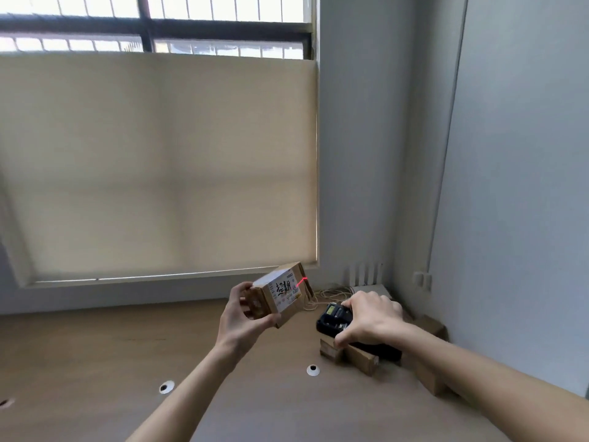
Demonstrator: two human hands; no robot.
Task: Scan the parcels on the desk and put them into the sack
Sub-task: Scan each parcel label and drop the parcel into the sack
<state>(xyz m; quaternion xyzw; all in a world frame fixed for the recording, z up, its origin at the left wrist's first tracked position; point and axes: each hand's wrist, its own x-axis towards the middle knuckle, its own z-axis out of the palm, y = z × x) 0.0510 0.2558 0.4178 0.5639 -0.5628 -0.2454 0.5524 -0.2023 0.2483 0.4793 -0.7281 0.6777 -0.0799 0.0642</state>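
Two hands busy: left hand (243, 314) fingers clamped on brown cardboard parcel (280, 293), label facing right; right hand (371, 317) fingers gripping black handheld scanner (334, 317), red beam on label.

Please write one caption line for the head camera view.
Left hand lifts a cardboard parcel; right hand aims the scanner.

A parcel (279, 293) is held by the left hand (243, 317); a scanner (334, 319) is gripped by the right hand (371, 319).
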